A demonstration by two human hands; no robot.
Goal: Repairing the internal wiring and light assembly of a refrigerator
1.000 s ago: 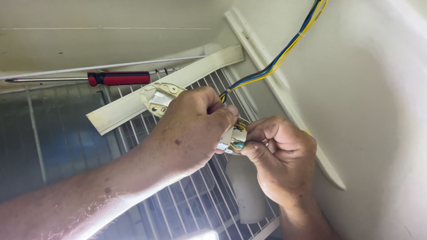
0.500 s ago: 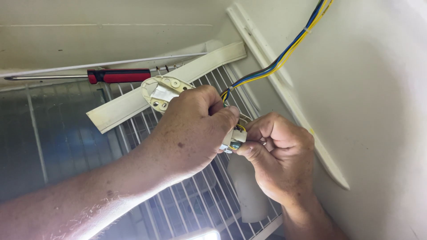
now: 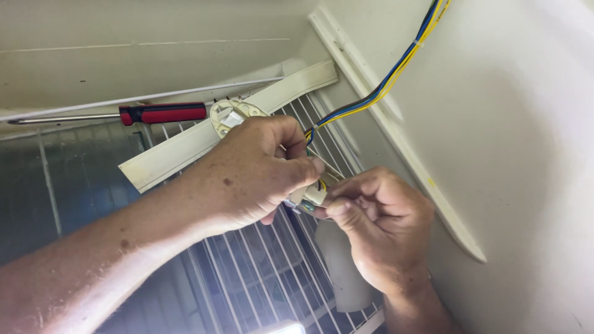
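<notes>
The left hand and right hand both pinch a small white wire connector, held against the wire rack. Its blue-and-yellow wires remain attached; a red-handled screwdriver lies unused above.

Interior of a refrigerator cabinet under repair. White liner walls, wire shelf and exposed wiring bundle indicate this. A screwdriver lies inside.
</notes>
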